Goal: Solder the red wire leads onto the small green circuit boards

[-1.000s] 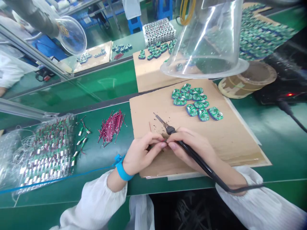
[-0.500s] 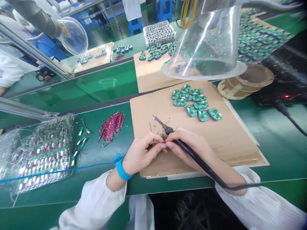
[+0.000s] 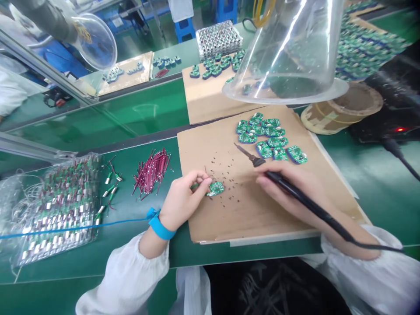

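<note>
My left hand (image 3: pixel 185 197), with a blue strap on its wrist, is closed in a pinch at the left of the cardboard sheet (image 3: pixel 213 223). A thin red wire (image 3: pixel 205 169) sticks up from its fingertips. Right against those fingers lies a small green circuit board (image 3: pixel 216 188), its left end partly hidden by them. In my right hand (image 3: pixel 292 183) is a black soldering iron (image 3: pixel 295 194), held like a pen. Its metal tip points up and left, above the cardboard and apart from the board. Dark crumbs are scattered around the board.
Several circuit boards (image 3: pixel 262 131) lie farther back on the cardboard. To the left are a pile of red wires (image 3: pixel 152 171) and a plastic tray of small parts (image 3: pixel 62 210). A clear funnel hood (image 3: pixel 288 65) hangs overhead, beside a brown round container (image 3: pixel 341 107).
My right hand has drawn away to the right with the soldering iron, parting from my left hand. The left hand has shifted slightly left, and the circuit board shows more.
</note>
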The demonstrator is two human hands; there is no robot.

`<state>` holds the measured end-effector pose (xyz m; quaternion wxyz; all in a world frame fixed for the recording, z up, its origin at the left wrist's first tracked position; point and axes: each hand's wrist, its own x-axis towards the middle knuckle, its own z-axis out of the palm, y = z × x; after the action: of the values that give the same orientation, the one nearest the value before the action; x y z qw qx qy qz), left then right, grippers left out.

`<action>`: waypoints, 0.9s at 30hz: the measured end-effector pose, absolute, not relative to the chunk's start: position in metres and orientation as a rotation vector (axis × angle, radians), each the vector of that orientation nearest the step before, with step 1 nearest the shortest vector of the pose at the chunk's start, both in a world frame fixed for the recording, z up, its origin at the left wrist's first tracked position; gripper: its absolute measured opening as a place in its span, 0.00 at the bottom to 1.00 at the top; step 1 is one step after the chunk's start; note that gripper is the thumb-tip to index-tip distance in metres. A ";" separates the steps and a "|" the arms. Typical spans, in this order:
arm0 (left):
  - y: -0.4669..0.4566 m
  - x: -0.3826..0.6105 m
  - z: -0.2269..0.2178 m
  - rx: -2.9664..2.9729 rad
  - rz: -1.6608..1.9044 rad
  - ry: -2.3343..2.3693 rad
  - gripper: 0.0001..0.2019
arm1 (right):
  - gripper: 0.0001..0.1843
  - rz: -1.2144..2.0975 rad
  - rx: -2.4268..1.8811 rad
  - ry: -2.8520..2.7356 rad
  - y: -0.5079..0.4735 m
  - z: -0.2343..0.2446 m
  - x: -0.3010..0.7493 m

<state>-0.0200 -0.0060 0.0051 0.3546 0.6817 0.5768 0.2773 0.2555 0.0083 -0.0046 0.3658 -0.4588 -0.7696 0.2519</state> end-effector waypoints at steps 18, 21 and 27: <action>-0.005 -0.013 0.006 1.817 0.584 1.408 0.04 | 0.06 1.127 -1.134 -1.670 0.013 -0.008 0.263; -0.004 -0.015 0.007 1.809 0.564 1.391 0.04 | 0.04 1.127 -1.107 -1.724 0.013 -0.007 0.262; -0.005 -0.015 0.006 1.825 0.579 1.397 0.04 | 0.02 1.116 -1.097 -1.795 0.012 -0.009 0.264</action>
<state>-0.0145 -0.0053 0.0061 0.3761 0.7135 0.5462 0.2263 0.2637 0.0123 -0.0089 0.3710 -0.4280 -0.7000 0.4350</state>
